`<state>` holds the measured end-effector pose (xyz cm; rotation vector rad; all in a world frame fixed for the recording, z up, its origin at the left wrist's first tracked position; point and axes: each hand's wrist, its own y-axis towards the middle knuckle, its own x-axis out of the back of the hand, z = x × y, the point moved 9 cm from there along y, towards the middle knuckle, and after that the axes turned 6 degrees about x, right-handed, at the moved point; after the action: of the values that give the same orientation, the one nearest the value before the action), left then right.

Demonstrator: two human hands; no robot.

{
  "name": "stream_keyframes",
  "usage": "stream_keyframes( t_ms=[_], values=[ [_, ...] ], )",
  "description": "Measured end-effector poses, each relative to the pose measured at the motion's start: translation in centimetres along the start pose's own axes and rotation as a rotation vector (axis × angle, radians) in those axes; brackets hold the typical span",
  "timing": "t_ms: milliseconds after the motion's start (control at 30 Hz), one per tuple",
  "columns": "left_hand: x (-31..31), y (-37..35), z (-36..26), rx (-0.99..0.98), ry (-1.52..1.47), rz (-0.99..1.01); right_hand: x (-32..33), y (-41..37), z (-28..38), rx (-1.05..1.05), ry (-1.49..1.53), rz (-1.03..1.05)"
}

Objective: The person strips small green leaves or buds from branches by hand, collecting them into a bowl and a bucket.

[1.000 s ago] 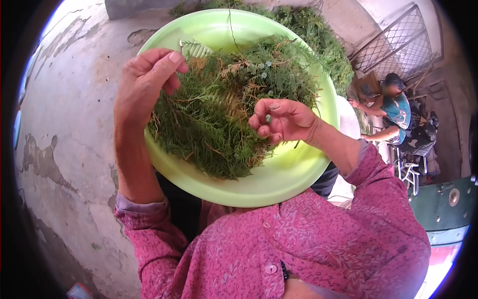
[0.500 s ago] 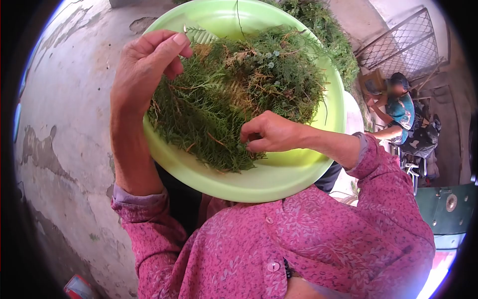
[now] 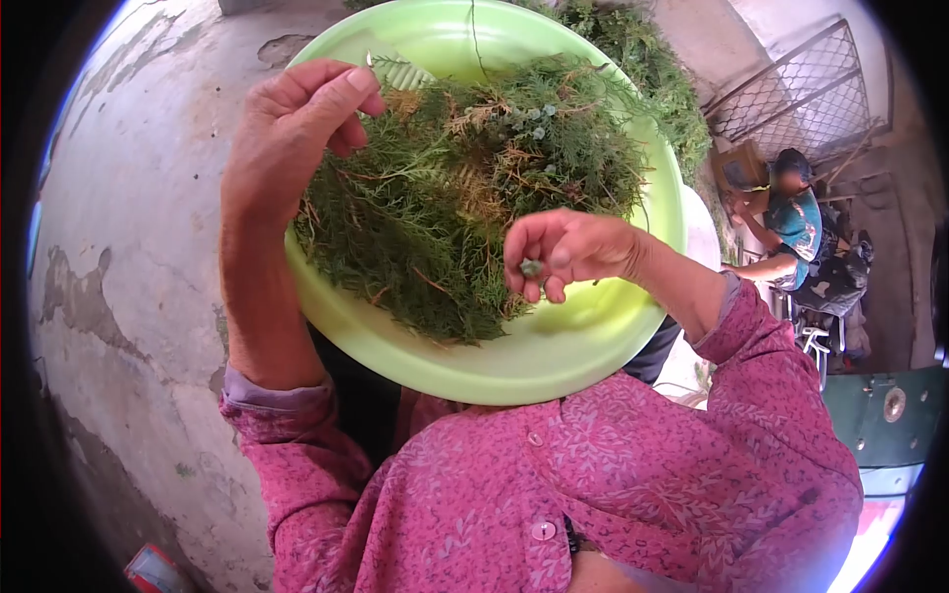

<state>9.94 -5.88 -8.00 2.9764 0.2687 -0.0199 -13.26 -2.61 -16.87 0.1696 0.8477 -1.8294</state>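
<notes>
A wide light-green plastic basin point(image 3: 474, 381) rests on my lap, heaped with green conifer sprigs point(image 3: 395, 242), some browned. Round bluish-green seed cones point(image 3: 539, 128) show among the sprigs toward the back. My right hand point(image 3: 578, 247) is over the basin's right side, palm partly turned up, its curled fingers around a small green seed cone point(image 3: 531, 268). At the upper left, above the basin's rim and the sprigs, my left hand point(image 3: 306, 119) has thumb and fingers pinched together. What lies between those fingertips is hidden.
More conifer branches point(image 3: 662, 99) lie on the ground behind the basin. To the right another person point(image 3: 793, 217) sits near a cardboard box point(image 3: 741, 166), by a metal mesh frame point(image 3: 791, 94). A worn concrete floor point(image 3: 138, 227) spreads on the left.
My right hand has lifted off the sprigs, shifted right and turned palm up, bringing the green seed cone into view. My left hand has barely moved.
</notes>
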Motion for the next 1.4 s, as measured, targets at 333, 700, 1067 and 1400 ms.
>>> stream_keyframes(
  t_ms=[333,700,1067,1400],
  values=[
    [-0.4,-0.1,-0.4,-0.014,-0.006,0.02,3.3,0.5,0.0,0.068,-1.656,-0.148],
    [0.1,-0.1,0.1,0.003,0.025,0.004,3.2,0.9,-1.1,0.048,-1.901,-0.127],
    [-0.2,-0.1,0.2,0.012,0.041,0.001,3.5,2.1,-2.6,0.107,-2.101,0.04],
    [-0.1,-0.3,0.4,0.0,0.018,0.018,4.1,1.3,-2.5,-0.057,-1.144,-0.103]
  ],
)
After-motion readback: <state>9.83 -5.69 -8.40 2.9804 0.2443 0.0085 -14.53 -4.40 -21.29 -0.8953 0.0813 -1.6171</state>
